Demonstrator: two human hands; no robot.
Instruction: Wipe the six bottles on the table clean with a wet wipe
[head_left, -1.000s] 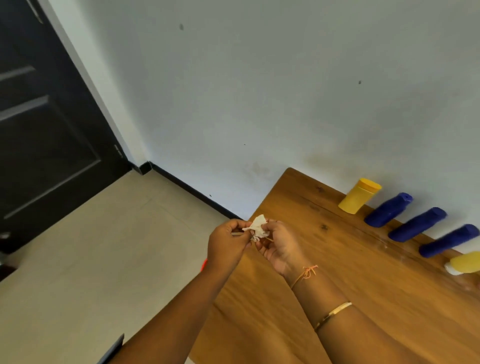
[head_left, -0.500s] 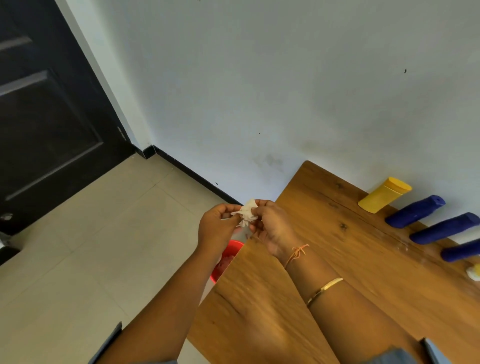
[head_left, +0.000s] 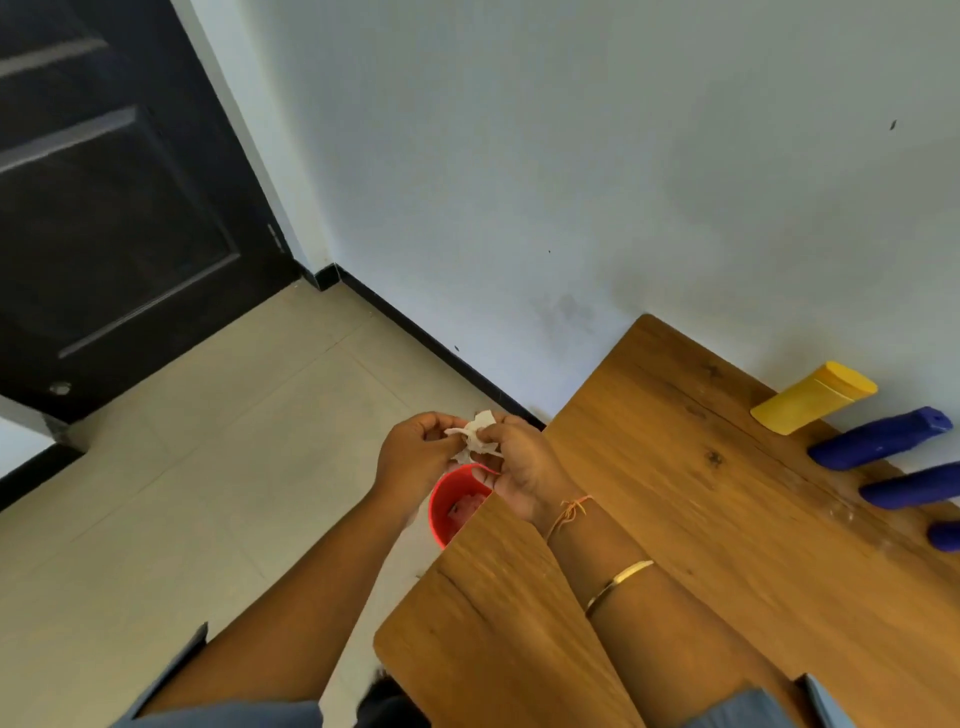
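Four bottles show on the bench (head_left: 675, 519), in a row along its far edge next to the wall (head_left: 571, 156). One is a yellow bottle (head_left: 813, 397) and three are blue. The first blue bottle (head_left: 880, 438) is just beside the yellow one. The second blue bottle (head_left: 909, 486) comes next. The third blue bottle (head_left: 945, 536) is cut off by the edge of the picture, so only its tip shows. None of the bottles touch each other. There is one wet wipe (head_left: 475, 436), small, white and crumpled. It is up in the air, just off the left edge of the bench, well apart from the bottles. Two hands hold it. The left hand (head_left: 415, 457) has its fingers curled in and pinches the left side of the wipe. The right hand (head_left: 524, 473) has its fingers bent too and pinches the right side, so the wipe sits between both hands. One red bucket (head_left: 454, 506) stands on the floor (head_left: 208, 467) under the hands, partly hidden by them and by the bench. There is something inside it, but it is too hard to tell what. The right arm wears one orange string (head_left: 569, 512) at the wrist and one gold bangle (head_left: 618, 579) further up. One dark door (head_left: 104, 208) is at the left.
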